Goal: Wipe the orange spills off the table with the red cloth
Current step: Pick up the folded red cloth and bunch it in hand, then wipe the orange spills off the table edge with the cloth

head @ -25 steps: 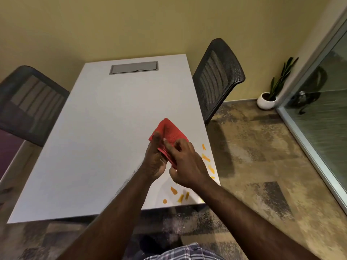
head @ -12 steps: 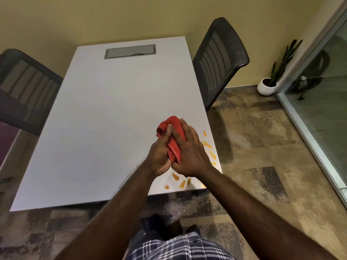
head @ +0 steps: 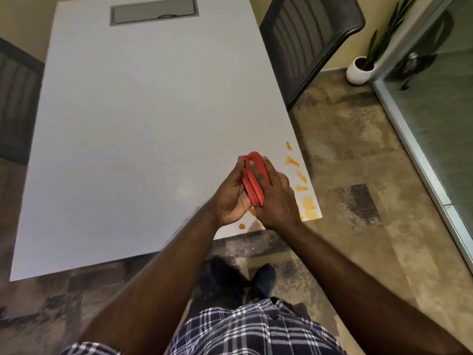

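The red cloth is folded into a narrow thick pad and pressed between both palms above the near right part of the white table. My left hand holds it from the left, my right hand from the right. Orange spills lie in several streaks along the table's right edge, with a bigger patch at the near right corner and a small dot by the front edge. My hands hide part of the spills.
A grey cable hatch sits at the table's far end. One mesh chair stands to the right, another to the left. A white plant pot and a glass wall are at right. My shoes show below.
The cloth has gone from a loose open square to a tight folded pad between my palms. The view has tilted downward, so the table and spills sit higher and closer.
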`<state>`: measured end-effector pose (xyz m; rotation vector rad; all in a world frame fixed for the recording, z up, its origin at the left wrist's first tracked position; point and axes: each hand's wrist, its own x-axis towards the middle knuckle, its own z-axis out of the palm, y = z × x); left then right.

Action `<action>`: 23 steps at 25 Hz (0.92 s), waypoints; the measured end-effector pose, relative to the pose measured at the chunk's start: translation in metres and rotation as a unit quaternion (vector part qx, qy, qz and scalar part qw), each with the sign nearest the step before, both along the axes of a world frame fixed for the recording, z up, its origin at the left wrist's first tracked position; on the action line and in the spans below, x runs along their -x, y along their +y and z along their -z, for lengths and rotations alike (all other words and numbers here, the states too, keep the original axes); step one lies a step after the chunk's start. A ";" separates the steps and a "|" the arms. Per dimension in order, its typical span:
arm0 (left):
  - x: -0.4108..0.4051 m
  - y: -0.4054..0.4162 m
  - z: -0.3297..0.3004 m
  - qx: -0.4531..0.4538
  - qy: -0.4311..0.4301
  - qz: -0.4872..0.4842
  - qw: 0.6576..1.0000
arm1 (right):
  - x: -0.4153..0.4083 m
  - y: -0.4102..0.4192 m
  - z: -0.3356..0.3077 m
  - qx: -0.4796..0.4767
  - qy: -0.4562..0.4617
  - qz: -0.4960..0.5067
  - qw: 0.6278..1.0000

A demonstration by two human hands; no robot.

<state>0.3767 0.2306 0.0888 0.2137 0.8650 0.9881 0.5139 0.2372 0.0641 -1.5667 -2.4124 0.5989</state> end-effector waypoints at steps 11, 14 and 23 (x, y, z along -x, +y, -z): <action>0.094 -0.042 0.136 -0.110 0.744 0.319 0.577 | 0.000 0.009 0.066 0.041 -0.108 0.103 0.988; 0.102 -0.052 0.154 -0.111 0.778 0.350 0.510 | 0.014 0.008 0.088 0.064 -0.130 0.062 0.988; 0.092 -0.072 0.168 -0.098 0.795 0.310 0.512 | 0.035 -0.012 0.129 0.042 -0.160 -0.007 0.986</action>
